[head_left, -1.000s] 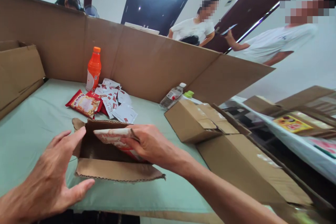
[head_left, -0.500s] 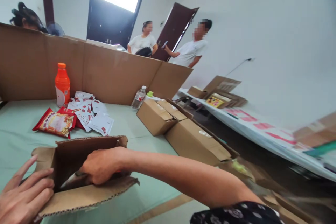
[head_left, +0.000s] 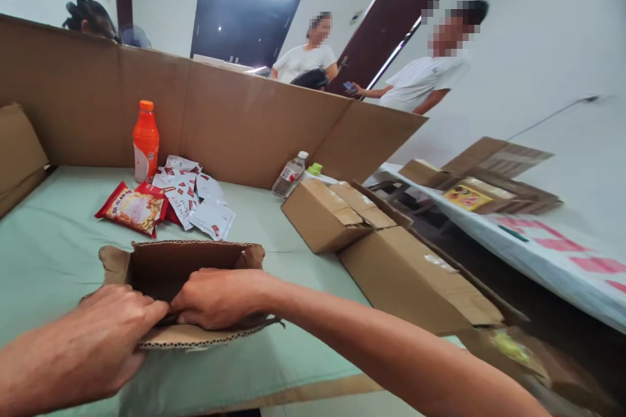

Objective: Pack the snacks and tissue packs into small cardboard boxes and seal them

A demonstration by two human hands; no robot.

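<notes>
An open cardboard box [head_left: 188, 260] with rough-cut edges sits on the table right in front of me. My left hand [head_left: 117, 326] is closed over its near left edge, with fingers reaching toward the inside. Down in the box is my right hand [head_left: 218, 298], its fingers curled; their tips and whatever they hold are hidden. The two hands almost meet at the near wall. Beyond the box lie a red snack packet [head_left: 134, 207] and a pile of white sachets [head_left: 210, 215]. An orange drink bottle [head_left: 146, 143] stands behind them.
A tall cardboard partition [head_left: 235, 117] runs along the table's back. Closed cartons [head_left: 415, 273] line the right side, near a clear water bottle [head_left: 289, 176]. People in white shirts [head_left: 425, 81] stand beyond the partition. Another table [head_left: 538, 228] stretches along the right wall.
My left hand has moved from lying spread on the box's left side to closing over its near edge. My right hand stays in the box. The view has shifted left.
</notes>
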